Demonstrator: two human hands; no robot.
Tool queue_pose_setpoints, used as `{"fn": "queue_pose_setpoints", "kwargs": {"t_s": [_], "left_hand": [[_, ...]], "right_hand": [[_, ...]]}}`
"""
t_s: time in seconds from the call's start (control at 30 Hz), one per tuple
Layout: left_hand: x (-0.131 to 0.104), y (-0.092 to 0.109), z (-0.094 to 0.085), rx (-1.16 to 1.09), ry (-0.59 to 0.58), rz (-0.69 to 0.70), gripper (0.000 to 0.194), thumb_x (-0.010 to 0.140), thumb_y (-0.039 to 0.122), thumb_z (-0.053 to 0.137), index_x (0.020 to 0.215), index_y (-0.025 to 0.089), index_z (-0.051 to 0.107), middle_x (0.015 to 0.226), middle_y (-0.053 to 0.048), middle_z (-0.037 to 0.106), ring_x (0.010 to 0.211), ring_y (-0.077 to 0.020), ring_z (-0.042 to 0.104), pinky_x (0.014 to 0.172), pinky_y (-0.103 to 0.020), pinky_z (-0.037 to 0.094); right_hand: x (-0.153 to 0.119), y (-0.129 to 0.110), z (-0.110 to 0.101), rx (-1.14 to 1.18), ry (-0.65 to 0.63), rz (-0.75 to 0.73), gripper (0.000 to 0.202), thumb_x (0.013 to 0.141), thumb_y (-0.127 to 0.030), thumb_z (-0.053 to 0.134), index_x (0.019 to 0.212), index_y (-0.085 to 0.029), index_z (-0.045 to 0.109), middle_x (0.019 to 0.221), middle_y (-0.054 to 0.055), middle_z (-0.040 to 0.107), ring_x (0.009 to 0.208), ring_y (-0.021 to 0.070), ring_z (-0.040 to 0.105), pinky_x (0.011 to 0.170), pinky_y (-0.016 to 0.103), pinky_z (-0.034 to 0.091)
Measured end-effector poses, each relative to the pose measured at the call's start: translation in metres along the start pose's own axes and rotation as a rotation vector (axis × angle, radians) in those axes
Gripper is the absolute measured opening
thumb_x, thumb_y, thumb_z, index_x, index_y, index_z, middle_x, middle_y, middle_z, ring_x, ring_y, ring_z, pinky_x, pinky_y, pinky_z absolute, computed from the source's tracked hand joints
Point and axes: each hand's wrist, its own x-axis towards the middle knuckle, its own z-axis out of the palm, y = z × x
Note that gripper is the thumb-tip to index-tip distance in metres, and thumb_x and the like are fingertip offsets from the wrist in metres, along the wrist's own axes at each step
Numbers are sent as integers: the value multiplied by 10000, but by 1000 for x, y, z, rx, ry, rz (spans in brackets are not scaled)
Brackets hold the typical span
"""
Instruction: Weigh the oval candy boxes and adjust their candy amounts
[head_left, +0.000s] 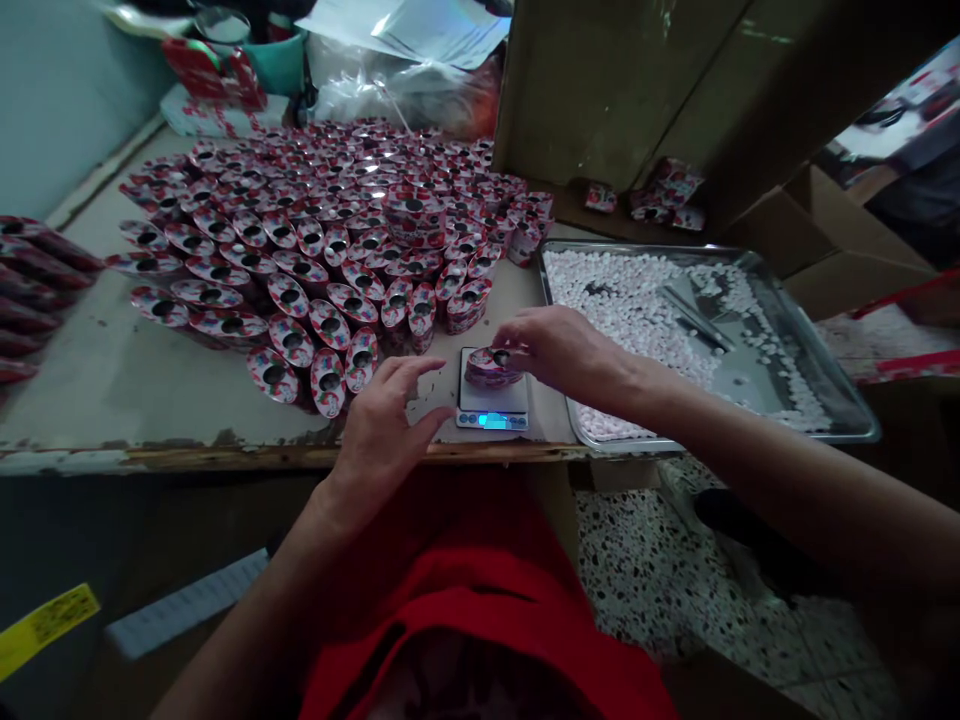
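Note:
A small oval container [491, 375], printed in red, white and pink with a dark round hole in its top, rests on a small digital scale [493, 402] whose display glows blue. Over the right end of this container, my right hand [551, 348] has its fingers pinched close to the hole; whatever is between the fingertips is hidden. My left hand [386, 420] is to the left of the scale, empty, with thumb and fingers apart. Many matching oval containers [330, 325] stand upright in a dense group behind and left of my hands.
A metal tray [787, 437] of small white pellets [607, 300], with a metal bar [697, 320] lying in it, is at right. Cardboard [592, 90] rises behind. A teal bowl [277, 65] and plastic bags [367, 85] are at the back. The table edge [247, 460] runs before me.

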Motion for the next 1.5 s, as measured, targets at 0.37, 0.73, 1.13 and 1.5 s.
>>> {"fn": "queue_pose_setpoints", "kwargs": {"t_s": [0.37,0.73,1.13,1.5], "left_hand": [[-4,-13,-11,-49,-36,-38,400,882,222,809,1268,247,708,1251,-50,729,1124,-223,699,991,-371,589],[0,5,4,-53,-67,12,385,882,224,817,1255,228,723,1218,-50,739,1091,-230,713,1047,-383,587],[6,0,5,21,9,-194,491,879,265,794,1362,253,704,946,-30,679,894,-223,665,860,-371,567],[-28,-5,40,-33,50,-40,271,955,243,674,1219,242,734,977,-49,705,869,-202,701,848,-342,606]], "right_hand": [[-11,42,-11,1098,332,507,177,828,-222,898,883,-187,734,836,58,703,590,114,479,500,223,371],[-27,20,3,909,319,295,173,721,-321,849,824,-204,775,807,34,696,739,186,589,684,309,489],[-16,11,27,987,332,230,196,714,-366,816,842,-220,789,803,38,739,730,226,633,680,335,479],[-23,23,34,1104,449,274,259,659,-347,840,878,-215,800,831,51,754,770,229,669,736,343,517]]}}
